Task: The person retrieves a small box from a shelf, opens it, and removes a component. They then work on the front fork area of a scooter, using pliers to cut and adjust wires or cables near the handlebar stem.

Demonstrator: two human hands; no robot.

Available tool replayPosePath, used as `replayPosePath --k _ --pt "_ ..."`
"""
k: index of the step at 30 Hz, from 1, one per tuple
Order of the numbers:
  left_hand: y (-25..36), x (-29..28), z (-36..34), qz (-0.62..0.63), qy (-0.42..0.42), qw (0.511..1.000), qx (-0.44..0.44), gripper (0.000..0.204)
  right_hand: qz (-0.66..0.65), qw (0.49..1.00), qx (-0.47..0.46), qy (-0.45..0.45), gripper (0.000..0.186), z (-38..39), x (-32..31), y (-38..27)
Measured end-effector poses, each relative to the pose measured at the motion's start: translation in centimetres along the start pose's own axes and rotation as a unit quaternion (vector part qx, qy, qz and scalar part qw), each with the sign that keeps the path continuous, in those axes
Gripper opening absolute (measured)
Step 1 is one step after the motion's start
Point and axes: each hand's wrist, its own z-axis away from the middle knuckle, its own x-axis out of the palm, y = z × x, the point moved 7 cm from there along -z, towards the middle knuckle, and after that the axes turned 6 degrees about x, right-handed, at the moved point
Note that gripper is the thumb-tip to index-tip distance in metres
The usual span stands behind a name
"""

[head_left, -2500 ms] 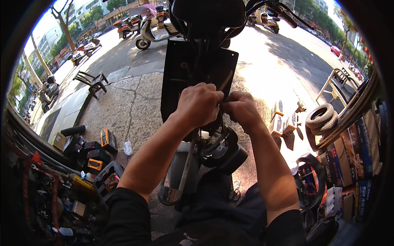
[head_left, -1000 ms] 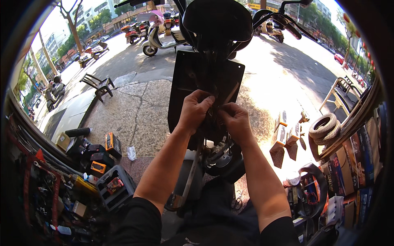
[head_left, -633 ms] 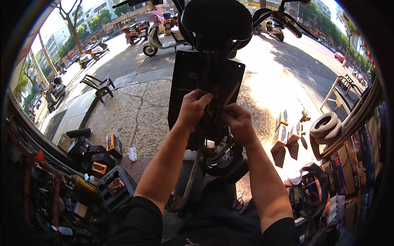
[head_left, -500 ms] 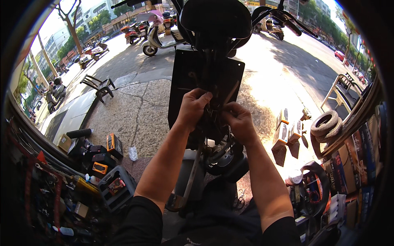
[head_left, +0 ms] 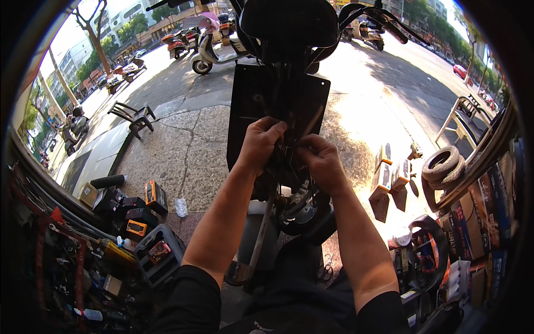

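In front of me stands an electric scooter with its black seat (head_left: 289, 21) at the top and a flat black panel (head_left: 245, 94) below it. Over the panel's lower part, my left hand (head_left: 262, 142) is closed in a pinch, thumb against the fingers. Just to its right and slightly lower, my right hand (head_left: 321, 161) pinches too, its fingertips near the left ones. Thin wires (head_left: 286, 149) show between the two hands; the exact ends in my fingertips are too small and dark to make out. Beneath the hands are the scooter's rear wheel parts (head_left: 300, 209).
To the left lie a low dark chair (head_left: 133, 118), boxes (head_left: 156, 196), an open grey tool case (head_left: 159, 253) and a heap of tools. On the right are upright boxes (head_left: 381, 181), stacked tyres (head_left: 443, 167) and shelved cartons (head_left: 467, 225). Parked scooters (head_left: 222, 53) stand beyond.
My right hand has shifted slightly left and up, closer to the left hand. The left hand keeps its pinch in nearly the same place.
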Motion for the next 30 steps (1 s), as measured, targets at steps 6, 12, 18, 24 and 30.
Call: replayPosePath --k 6,12,18,24,30 --pt "0.01 0.3 0.04 0.017 -0.007 1.0 -0.005 0.016 -0.004 1.0 0.01 0.0 0.01 0.23 -0.04 -0.13" --pt "0.14 0.65 0.07 0.016 -0.004 1.0 -0.01 0.015 -0.011 1.0 0.011 -0.001 0.01 0.1 -0.1 -0.21" --pt "0.08 0.66 0.06 0.025 -0.006 1.0 -0.017 0.015 -0.006 1.0 0.005 -0.009 0.011 0.07 -0.16 -0.32" --pt "-0.05 0.61 0.04 0.029 -0.007 0.999 -0.02 0.015 -0.004 1.0 0.004 -0.004 0.011 0.06 -0.25 -0.27" --pt "-0.21 0.58 0.04 0.03 -0.001 0.999 -0.026 0.015 0.01 1.0 -0.011 -0.004 0.012 0.01 -0.33 -0.39"
